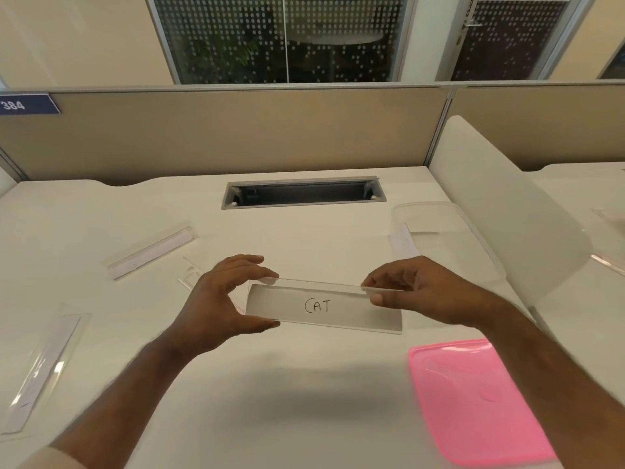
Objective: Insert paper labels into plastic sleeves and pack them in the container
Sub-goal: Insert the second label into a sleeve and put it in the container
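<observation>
Both hands hold a clear plastic sleeve (324, 306) above the middle of the desk, with a white paper label reading "CAT" inside it. My left hand (220, 299) pinches the sleeve's left end between thumb and fingers. My right hand (416, 289) grips its right end at the top edge. A clear plastic container (439, 238) stands on the desk behind my right hand, with one label sleeve leaning inside its left wall. Its pink lid (473, 397) lies flat at the near right.
Two more sleeves lie on the desk: one (152, 248) at the far left, another (44, 367) at the near left. A small clear piece (191, 275) sits behind my left hand. A cable slot (304, 192) is cut into the desk's back. A white divider (507, 211) rises on the right.
</observation>
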The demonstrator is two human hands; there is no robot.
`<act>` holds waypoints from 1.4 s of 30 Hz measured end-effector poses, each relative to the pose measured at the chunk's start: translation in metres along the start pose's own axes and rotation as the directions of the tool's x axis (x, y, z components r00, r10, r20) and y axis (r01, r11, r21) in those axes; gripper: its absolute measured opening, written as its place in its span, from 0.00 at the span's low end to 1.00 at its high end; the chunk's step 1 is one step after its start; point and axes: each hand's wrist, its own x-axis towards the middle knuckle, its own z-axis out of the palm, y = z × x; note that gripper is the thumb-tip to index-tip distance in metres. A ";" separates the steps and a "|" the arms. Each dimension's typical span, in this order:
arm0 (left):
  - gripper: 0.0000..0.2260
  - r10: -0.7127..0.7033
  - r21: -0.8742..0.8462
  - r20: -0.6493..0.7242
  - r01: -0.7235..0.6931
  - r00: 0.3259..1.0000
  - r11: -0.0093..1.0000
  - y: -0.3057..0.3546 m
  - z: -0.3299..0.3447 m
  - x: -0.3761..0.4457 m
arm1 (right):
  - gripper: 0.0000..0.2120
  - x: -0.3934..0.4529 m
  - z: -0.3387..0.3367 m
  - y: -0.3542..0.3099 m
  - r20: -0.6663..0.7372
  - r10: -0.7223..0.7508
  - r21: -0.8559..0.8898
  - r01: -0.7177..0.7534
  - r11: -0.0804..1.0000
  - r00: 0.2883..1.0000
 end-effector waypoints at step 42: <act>0.39 -0.429 0.549 0.007 0.355 0.903 0.757 -0.075 0.206 0.030 | 0.17 0.041 -0.092 0.135 -0.633 0.360 -0.061 -0.508 0.859 0.685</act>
